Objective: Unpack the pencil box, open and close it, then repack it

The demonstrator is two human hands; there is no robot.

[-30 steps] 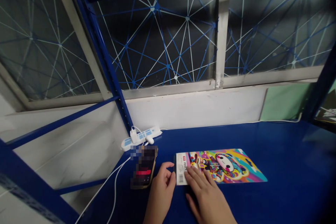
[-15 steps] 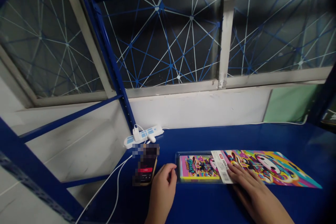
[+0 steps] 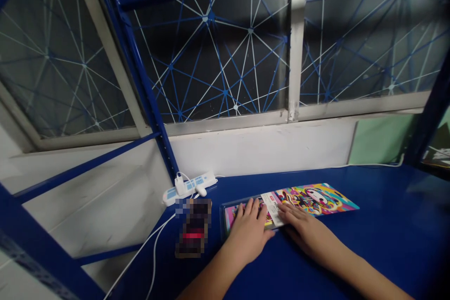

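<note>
On the blue tabletop lies a clear plastic tray (image 3: pixel 222 222) holding a brightly printed flat item, mostly covered by my left hand (image 3: pixel 248 234). That hand rests flat with its fingers apart. A white paper band (image 3: pixel 270 201) with print crosses the middle. To its right stretches a colourful cartoon-printed sheet (image 3: pixel 318 199), its far end tapering to a corner. My right hand (image 3: pixel 304 229) lies flat with stretched fingers at the band and the sheet's near edge. Neither hand is wrapped around anything.
A phone (image 3: pixel 194 229), partly blurred out, lies left of the tray. Behind it is a white power strip (image 3: pixel 190 187) with plugs and white cables (image 3: pixel 154 253) running down to the left. Blue metal posts (image 3: pixel 149 84) and a wall with windows stand behind the table (image 3: pixel 379 225).
My left hand has moved right, from beside the tray onto it. The tray and sheet have shifted left and turned, the right end now farther back. My right hand moved left with them.
</note>
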